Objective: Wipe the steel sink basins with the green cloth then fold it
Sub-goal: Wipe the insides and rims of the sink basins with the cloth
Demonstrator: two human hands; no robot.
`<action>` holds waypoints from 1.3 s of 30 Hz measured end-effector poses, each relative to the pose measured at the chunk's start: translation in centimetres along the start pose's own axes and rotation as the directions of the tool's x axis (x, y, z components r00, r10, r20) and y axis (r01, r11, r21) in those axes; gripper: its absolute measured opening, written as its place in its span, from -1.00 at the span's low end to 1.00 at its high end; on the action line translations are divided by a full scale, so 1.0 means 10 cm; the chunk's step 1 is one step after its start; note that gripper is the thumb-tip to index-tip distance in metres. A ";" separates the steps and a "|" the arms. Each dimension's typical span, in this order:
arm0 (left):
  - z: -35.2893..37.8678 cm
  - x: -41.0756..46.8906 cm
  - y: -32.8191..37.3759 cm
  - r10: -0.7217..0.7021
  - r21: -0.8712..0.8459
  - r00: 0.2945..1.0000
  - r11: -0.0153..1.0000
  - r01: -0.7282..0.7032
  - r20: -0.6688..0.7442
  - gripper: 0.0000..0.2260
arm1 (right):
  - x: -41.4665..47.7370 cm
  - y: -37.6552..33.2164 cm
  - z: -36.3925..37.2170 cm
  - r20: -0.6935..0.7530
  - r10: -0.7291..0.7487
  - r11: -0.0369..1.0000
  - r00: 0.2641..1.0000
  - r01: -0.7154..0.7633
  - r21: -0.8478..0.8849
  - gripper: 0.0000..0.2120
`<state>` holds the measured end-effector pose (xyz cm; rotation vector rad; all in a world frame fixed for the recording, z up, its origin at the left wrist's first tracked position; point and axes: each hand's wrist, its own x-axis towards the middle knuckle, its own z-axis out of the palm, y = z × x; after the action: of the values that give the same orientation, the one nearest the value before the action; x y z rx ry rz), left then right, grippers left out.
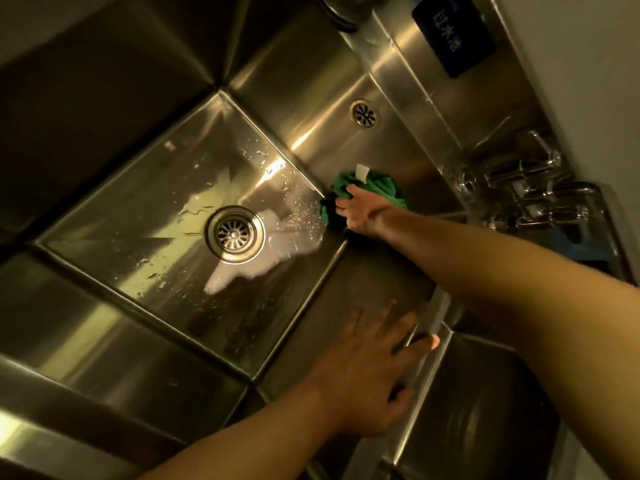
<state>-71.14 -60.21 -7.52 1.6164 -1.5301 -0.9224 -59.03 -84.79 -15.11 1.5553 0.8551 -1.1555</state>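
A deep steel sink basin (pixel 149 188) fills the view, its floor wet around a round drain (pixel 234 233). Down in the basin's far right corner, my right hand (pixel 358 211) grips the bunched green cloth (pixel 381 188) and presses it against the basin wall. A white tag sticks up from the cloth. My left hand (pixel 374 368) rests with straight, spread fingers on the steel divider (pixel 429 327) between this basin and a second basin (pixel 485 410) at the lower right.
An overflow grille (pixel 364 113) sits in the basin's back wall. Chrome tap fittings (pixel 519 181) stand on the back ledge at the right, near a dark label plate (pixel 453 39). A round chrome fitting (pixel 343 10) is at the top edge.
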 end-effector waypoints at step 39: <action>-3.46 -1.09 -1.60 -0.024 0.728 0.889 0.585 -0.358 0.457 -0.68 | 1.11 -0.33 -1.42 0.825 0.517 -0.824 0.227 0.393 0.409 -0.48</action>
<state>-33.63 -47.81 -4.33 1.8547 -2.6462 -0.4739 -55.01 -70.41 -25.75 -1.9798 1.4781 -0.4047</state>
